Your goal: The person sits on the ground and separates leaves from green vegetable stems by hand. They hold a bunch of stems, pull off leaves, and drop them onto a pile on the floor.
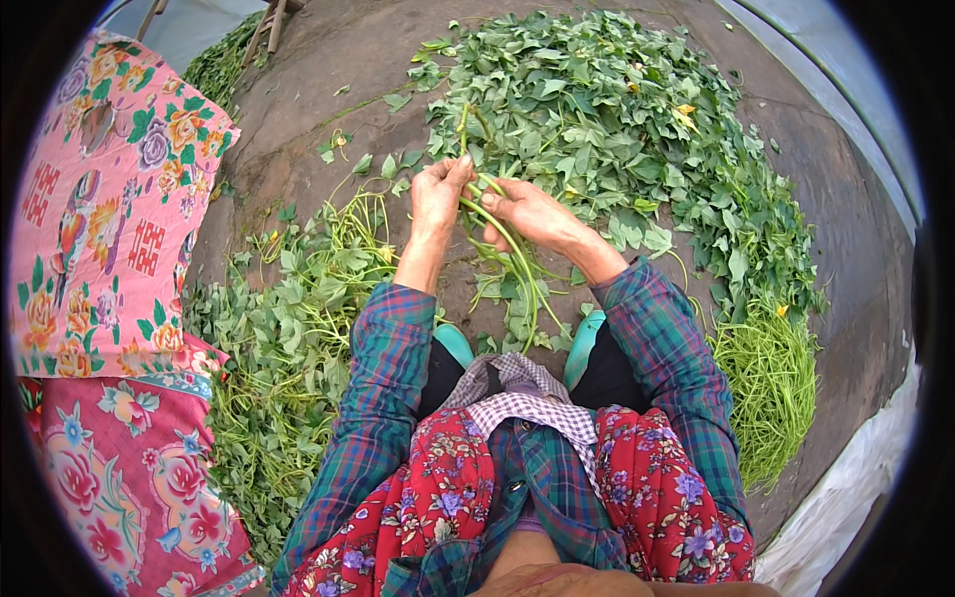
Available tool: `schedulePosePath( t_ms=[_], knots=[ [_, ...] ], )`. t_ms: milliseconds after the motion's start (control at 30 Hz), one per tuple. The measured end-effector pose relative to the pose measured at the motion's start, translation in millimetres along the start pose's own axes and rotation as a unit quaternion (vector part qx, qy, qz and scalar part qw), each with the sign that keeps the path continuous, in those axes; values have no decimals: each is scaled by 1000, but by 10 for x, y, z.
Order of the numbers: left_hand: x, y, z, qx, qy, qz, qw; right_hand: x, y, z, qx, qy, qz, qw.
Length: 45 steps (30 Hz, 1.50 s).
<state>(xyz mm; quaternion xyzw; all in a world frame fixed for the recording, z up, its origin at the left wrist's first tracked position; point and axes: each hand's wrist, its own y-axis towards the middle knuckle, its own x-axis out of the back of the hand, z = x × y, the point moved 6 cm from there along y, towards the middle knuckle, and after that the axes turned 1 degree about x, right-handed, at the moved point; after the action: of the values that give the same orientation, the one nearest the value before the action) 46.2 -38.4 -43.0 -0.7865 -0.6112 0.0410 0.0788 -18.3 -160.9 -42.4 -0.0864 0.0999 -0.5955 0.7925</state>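
My left hand (442,190) pinches a few green leafy-plant stems (526,280) between thumb and fingers, near their upper end. Just to its right, my right hand (531,215) closes on the same stems a little lower down. The stems arch over and hang toward the ground between my feet, some bearing leaves. Beyond my hands and to the right lies a large heap of green lobed leaves (582,112). A pile of bare stems (768,388) sits at the right, beside my right sleeve. Leafy vines (298,298) are heaped at the left.
Pink floral cloths (160,246) cover the left side. My turquoise shoes (586,347) stand on the dark ground. Part of a wooden stool or frame (270,30) stands at the upper left, near another green heap (224,67). White sheeting (843,492) lies at the lower right.
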Motion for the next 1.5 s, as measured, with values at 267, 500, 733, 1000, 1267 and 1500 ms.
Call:
schedulePosePath(
  t_ms=[267, 500, 733, 1000, 1267, 1500],
  knots=[
    [-162, -113, -119, 73, -174, 222, 957, 460, -70, 234, 40, -78, -95, 992],
    [-177, -26, -2, 11, -194, 89, 977, 416, -7, 125, 62, -202, -157, 965],
    [-56, -6, 38, -42, -118, -34, 992, -77, -112, 150, 141, -375, -265, 877],
    [-24, 29, 82, -13, -146, -87, 985, -50, -61, 266, 187, -319, -226, 901],
    [56, 66, 105, 55, -235, -28, 970, 432, -101, 376, 95, -265, -184, 942],
    [9, 29, 2, 38, -214, 42, 975, 161, 87, 42, 22, -203, -33, 978]
  ],
)
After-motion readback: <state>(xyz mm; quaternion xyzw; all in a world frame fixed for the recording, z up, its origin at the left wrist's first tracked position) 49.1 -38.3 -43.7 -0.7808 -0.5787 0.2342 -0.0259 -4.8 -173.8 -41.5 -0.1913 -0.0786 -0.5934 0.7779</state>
